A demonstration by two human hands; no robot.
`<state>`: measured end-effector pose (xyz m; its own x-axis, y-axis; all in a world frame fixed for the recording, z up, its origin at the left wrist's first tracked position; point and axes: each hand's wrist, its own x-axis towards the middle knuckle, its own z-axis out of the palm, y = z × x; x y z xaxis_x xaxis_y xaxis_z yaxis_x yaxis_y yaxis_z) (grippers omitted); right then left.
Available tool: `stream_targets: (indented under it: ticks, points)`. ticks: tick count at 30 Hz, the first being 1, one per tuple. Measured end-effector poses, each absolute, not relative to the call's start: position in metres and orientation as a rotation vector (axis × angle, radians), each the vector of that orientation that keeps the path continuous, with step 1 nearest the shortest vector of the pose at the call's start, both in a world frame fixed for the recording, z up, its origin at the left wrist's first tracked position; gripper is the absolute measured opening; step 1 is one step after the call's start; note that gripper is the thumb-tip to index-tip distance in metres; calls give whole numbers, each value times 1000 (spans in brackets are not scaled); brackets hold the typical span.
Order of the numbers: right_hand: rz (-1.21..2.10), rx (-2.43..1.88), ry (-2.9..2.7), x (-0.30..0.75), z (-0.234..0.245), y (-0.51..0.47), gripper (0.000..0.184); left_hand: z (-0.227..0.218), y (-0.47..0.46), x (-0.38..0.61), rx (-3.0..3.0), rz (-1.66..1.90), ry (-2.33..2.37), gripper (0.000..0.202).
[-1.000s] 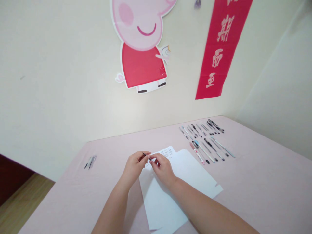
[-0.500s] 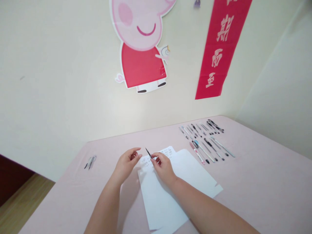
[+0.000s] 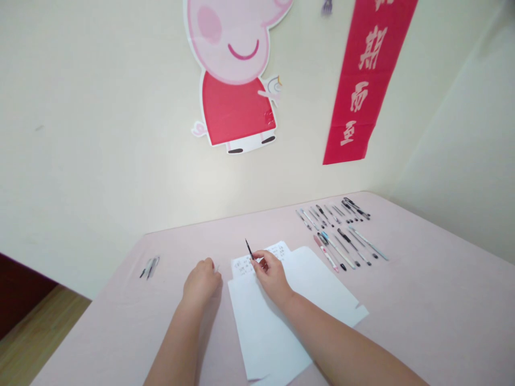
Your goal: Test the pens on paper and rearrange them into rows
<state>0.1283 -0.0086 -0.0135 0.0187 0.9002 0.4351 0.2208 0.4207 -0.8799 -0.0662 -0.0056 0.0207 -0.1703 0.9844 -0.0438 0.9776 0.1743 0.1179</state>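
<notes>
My right hand (image 3: 273,276) is closed in a pinch on a thin black pen refill (image 3: 249,247), its fine tip pointing up and away over the papers. Under that hand and forearm lie white sheets of paper (image 3: 277,327); a sheet with handwriting (image 3: 241,264) sticks out at their far edge. My left hand (image 3: 202,284) is low over the table, left of the papers, with its fingers curled together. Something small, pale and clear shows faintly at its fingertips, too indistinct to name.
Several pens and pen parts (image 3: 346,244) lie in two rows at the right of the pink table (image 3: 434,300). A small group of clear and black pen parts (image 3: 150,267) lies at the left. The wall (image 3: 120,134) rises behind the table's far edge.
My left hand has moved down and away from the refill, and its fingers have closed. My right hand stays nearly in place, with the refill tilted more upright.
</notes>
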Motion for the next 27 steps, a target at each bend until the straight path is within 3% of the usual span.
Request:
stream_targets:
  ticks: [11,19,27]
  points:
    - [737,-1052,-1484,129,-14,-9,15,19,-4,-68,1962,139,2247,11]
    - [732,-1061,-1492,129,-13,-9,15,33,-2,-60,1947,679,1991,7]
    - [623,-1099,-1536,132,-11,-9,15,62,-15,-39,1640,1063,1447,21]
